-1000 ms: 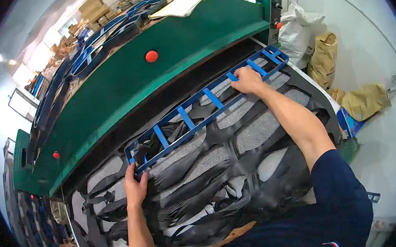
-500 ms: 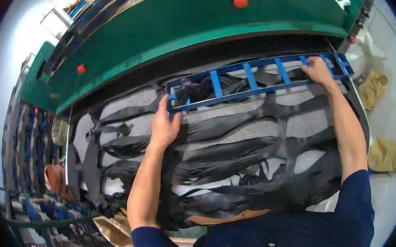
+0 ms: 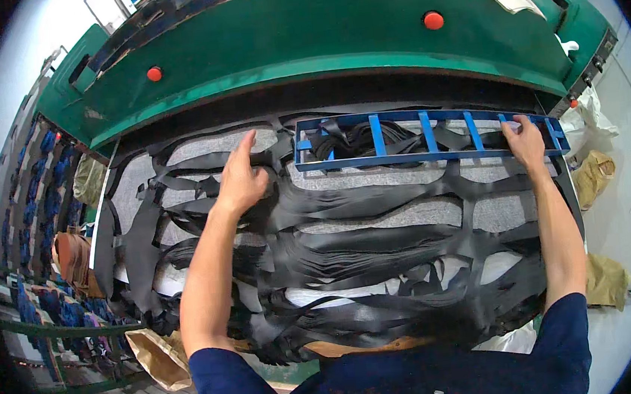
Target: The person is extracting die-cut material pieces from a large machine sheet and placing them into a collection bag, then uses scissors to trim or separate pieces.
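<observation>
A long blue metal frame with several crossbars (image 3: 427, 131), like a cutting die, lies over the far right part of the layered sheet material. My right hand (image 3: 524, 141) is closed on its right end, fingers over the rail near a crossbar. Away from the frame's left end, my left hand (image 3: 241, 177) hovers with its fingers stretched out and nothing in it. Beneath both hands spread black strips of cut-out material (image 3: 368, 200), bunched and layered, with grey sheet (image 3: 429, 213) showing through the gaps. More dark strips show inside the frame.
A green machine beam (image 3: 279, 35) with two red buttons (image 3: 433, 20) spans the far side. Racks of blue frames (image 3: 28, 169) stand at left, near brown stacked pieces (image 3: 73, 259) and a paper bag (image 3: 157, 357). Tan sacks (image 3: 595, 176) sit on the floor at right.
My left hand has let go of the frame's left end and moved left, its fingers opening. My right hand stays on the right end. The head view has shifted.
</observation>
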`<state>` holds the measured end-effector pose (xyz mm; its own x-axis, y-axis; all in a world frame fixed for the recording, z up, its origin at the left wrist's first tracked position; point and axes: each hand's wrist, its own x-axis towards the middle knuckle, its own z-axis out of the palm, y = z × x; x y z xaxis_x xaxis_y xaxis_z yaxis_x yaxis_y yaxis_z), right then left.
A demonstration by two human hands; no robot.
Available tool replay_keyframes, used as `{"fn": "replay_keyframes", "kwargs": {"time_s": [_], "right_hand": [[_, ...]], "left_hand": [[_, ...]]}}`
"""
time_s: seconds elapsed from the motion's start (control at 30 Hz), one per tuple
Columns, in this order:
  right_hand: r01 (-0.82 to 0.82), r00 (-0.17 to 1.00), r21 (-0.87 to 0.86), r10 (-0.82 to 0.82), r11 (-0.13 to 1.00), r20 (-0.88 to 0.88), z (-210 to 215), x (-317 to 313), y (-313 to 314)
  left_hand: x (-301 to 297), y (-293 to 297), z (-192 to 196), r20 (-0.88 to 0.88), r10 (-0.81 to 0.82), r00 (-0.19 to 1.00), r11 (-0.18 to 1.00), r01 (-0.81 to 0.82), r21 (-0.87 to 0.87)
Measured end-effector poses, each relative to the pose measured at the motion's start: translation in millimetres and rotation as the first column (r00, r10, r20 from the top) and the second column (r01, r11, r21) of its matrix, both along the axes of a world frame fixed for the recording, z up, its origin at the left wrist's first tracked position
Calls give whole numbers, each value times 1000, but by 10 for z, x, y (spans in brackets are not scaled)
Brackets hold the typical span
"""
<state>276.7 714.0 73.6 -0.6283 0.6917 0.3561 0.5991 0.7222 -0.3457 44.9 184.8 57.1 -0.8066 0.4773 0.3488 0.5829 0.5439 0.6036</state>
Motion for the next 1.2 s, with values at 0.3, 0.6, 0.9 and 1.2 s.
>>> {"fn": "replay_keyframes", "kwargs": {"time_s": [0.3, 0.6, 0.9, 1.2], "right_hand": [[-215, 951, 116, 235, 970, -200, -160, 530, -169], [-188, 955, -42, 173, 981, -242, 133, 841, -990], [-211, 959, 11, 209, 977, -190, 284, 1319, -1948], [-232, 935, -89, 197, 969, -296, 167, 1617, -2138]], "left_hand": [[-667, -228, -210, -147, -171, 974, 833, 63, -549], [-1083, -116, -39, 125, -267, 955, 672, 278, -687], [-1078, -287, -8, 93, -340, 936, 773, 335, -538], [-1217, -939, 360, 84, -68, 994, 997, 65, 33]]}}
